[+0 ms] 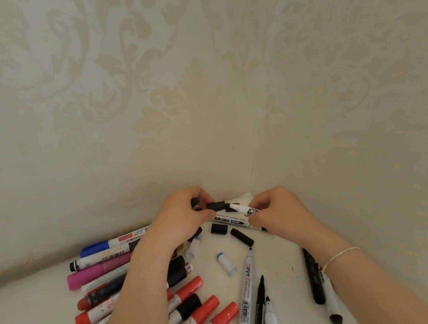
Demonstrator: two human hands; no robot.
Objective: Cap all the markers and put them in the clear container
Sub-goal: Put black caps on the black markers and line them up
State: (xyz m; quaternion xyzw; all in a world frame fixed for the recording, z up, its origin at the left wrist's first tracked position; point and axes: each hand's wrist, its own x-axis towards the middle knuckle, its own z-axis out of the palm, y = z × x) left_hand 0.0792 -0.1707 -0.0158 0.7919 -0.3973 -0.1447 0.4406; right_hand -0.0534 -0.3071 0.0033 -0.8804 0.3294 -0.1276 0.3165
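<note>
Head view, frame centre: my left hand [186, 210] pinches a black cap [215, 206], my right hand [274, 212] grips the marker [244, 209]; I should align tip and cap squarely, then press until snug.

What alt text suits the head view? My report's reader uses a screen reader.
Over a white table in a wallpapered corner, a left hand brings a black cap to the tip of a white marker gripped by the right hand. Loose caps and markers lie scattered below.
</note>
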